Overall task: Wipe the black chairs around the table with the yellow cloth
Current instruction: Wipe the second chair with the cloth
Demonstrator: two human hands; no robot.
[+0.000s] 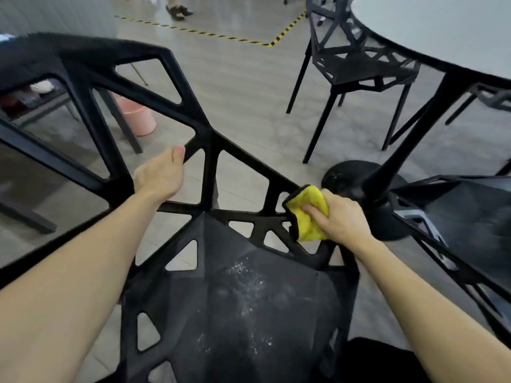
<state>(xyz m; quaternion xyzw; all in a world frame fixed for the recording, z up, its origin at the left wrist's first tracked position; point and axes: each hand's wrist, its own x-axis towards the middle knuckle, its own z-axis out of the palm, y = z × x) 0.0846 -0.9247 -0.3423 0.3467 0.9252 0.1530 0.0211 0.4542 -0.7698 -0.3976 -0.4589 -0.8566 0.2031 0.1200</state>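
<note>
Head view: right hand (341, 217) clutches yellow cloth (307, 214) against black chair (210, 150); left hand (161, 174) grips its strut.

Both bare forearms reach forward. The left hand (160, 175), toward eleven o'clock, curls its fingers around a bar; the right hand (341, 217), toward one o'clock, clutches a cloth, fingers bent.

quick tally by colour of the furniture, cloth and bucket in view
black chairs: 4 (near chair, far chair, right chair, part of one behind the table leg)
black-and-white table: 1
yellow cloth: 1
pink bucket: 1
total: 7
</note>
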